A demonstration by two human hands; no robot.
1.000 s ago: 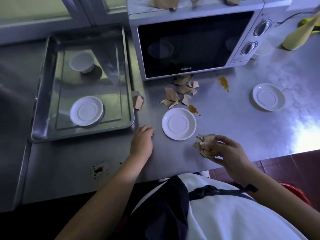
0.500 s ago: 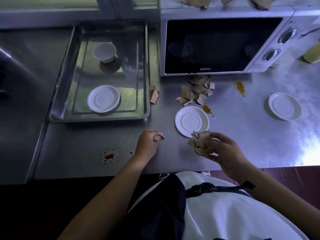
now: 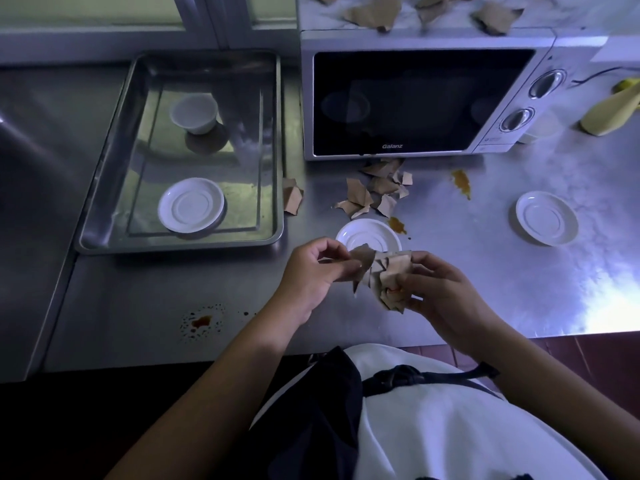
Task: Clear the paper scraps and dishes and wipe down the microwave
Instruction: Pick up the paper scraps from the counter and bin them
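Observation:
A bunch of brown paper scraps (image 3: 384, 273) is held above the counter's front by both hands. My right hand (image 3: 441, 292) grips its right side and my left hand (image 3: 311, 275) pinches a scrap at its left. More scraps (image 3: 375, 192) lie below the white microwave (image 3: 415, 98), one scrap (image 3: 291, 200) rests beside the tray, and several scraps (image 3: 374, 12) sit on the microwave's top. A white saucer (image 3: 363, 235) lies just beyond my hands, another saucer (image 3: 546, 218) at the right. The steel tray (image 3: 100, 188) holds a saucer (image 3: 191, 210) and a white cup (image 3: 194, 114).
Orange sauce stains (image 3: 462, 183) mark the steel counter near the microwave, and a red splatter (image 3: 201, 322) sits near the front edge. A yellow-green bottle (image 3: 611, 110) lies at the far right. The counter's front edge runs just below my hands.
My left hand lifted off the counter and moved right to join the scraps held in my right hand. The view shifted, bringing the microwave's top into sight.

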